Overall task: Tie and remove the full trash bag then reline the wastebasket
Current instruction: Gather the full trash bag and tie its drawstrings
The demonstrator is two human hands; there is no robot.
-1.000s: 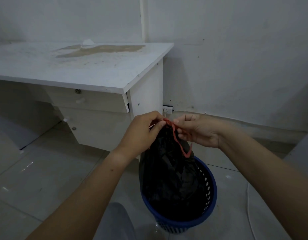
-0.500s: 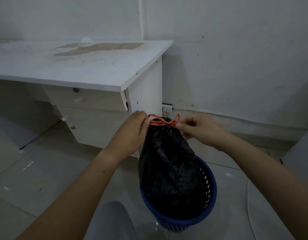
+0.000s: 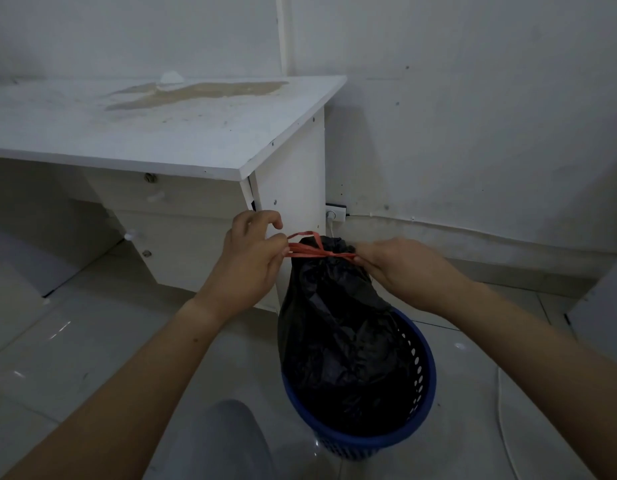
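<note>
A full black trash bag (image 3: 338,327) stands in a blue perforated wastebasket (image 3: 423,372) on the floor. Its neck is gathered at the top, and a red drawstring (image 3: 312,250) is stretched tight across it. My left hand (image 3: 250,261) pinches the left end of the string. My right hand (image 3: 402,268) pinches the right end, level with the left hand. A small red loop sticks up above the neck. The bag's lower part is hidden inside the basket.
A worn white desk (image 3: 168,129) with drawers stands just left of the basket, its side panel right behind the bag. A wall socket (image 3: 335,213) sits low on the wall behind. A white cable (image 3: 504,427) runs along the tiled floor at right. My knee (image 3: 217,441) shows at bottom.
The hands went from working the red string together over the bag's mouth to pulling apart sideways. The string is now drawn taut and the bag's neck cinched narrower.
</note>
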